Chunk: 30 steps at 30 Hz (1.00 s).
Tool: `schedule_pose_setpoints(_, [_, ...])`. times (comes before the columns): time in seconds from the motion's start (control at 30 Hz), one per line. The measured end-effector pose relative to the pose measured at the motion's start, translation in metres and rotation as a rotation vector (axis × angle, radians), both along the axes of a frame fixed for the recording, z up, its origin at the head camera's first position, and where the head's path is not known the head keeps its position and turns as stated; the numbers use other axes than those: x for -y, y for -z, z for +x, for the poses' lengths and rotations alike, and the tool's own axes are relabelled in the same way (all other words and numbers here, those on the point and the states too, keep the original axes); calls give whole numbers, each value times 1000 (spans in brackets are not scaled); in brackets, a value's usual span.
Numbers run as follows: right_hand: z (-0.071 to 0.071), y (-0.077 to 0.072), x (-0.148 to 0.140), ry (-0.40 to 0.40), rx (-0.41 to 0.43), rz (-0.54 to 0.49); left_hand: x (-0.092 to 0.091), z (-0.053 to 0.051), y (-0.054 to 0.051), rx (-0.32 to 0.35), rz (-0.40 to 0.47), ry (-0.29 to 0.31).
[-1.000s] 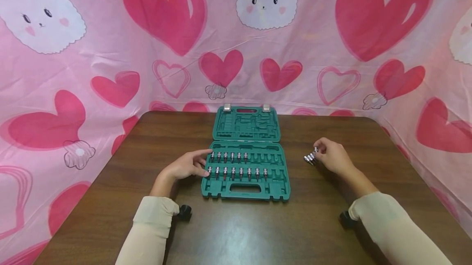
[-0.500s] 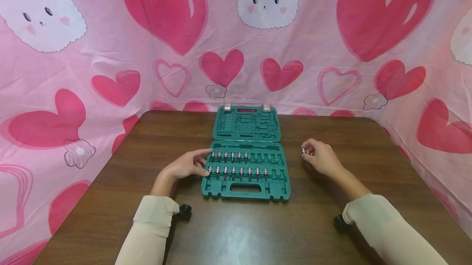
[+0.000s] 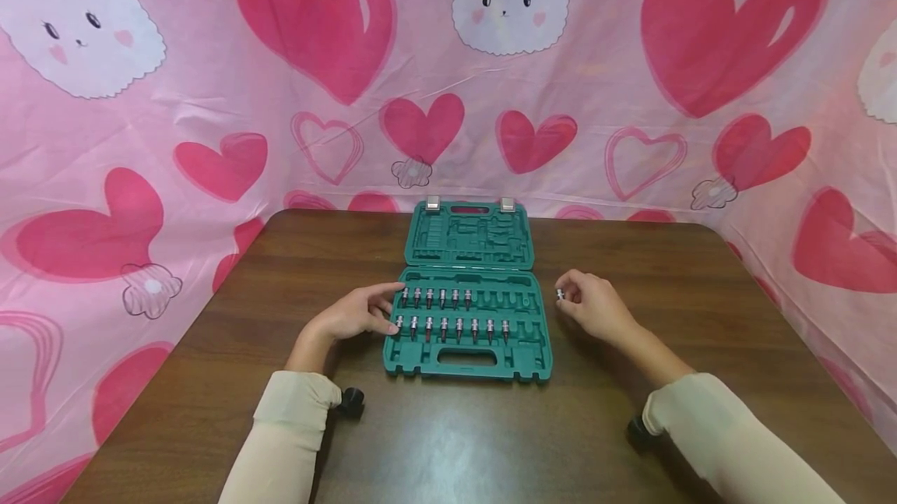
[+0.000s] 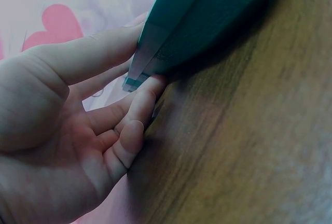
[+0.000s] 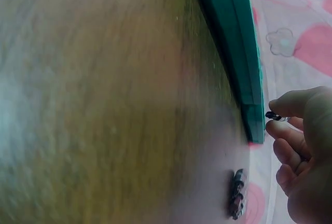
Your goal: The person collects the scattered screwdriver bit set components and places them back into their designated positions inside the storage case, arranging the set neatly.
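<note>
An open green tool case [image 3: 467, 360] lies on the table, with two rows of chrome bit sockets [image 3: 444, 328] in its near half. At its left edge my left hand [image 3: 353, 313] holds the rim, the thumb and index finger on top. In the left wrist view other fingers [image 4: 130, 137] curl low against the case's side. Right of the case, my right hand [image 3: 596, 305] pinches one small bit socket [image 3: 560, 294] between thumb and index finger. Beyond the case's corner in the right wrist view lie loose bit sockets [image 5: 237, 194]; the right hand hides them in the head view.
Slots [image 3: 515, 301] without sockets show at the right ends of both rows. The case's lid [image 3: 469, 235] lies folded back, its moulded recesses facing up. A pink heart-patterned cloth [image 3: 532, 83] hangs behind the wooden table [image 3: 462, 442].
My right hand has lifted one bit socket from the loose group and moved left with it, close to the case's right edge. The left hand has stayed on the case.
</note>
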State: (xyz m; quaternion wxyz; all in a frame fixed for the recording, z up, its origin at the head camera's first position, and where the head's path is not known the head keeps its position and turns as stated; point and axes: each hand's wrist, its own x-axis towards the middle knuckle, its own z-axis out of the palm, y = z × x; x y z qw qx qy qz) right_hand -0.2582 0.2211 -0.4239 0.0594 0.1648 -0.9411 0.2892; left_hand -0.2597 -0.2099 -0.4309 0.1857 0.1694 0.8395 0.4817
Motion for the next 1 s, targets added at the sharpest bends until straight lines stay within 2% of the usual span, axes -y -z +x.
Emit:
schedule_pose_setpoints(0.57, [11,2,22,-39,-52,19,-1,0,-1,-11,-1,14])
schedule_pose_setpoints(1.0, [18,5,40,-85,-30,-43,-1,-1,-2,-10,8,12])
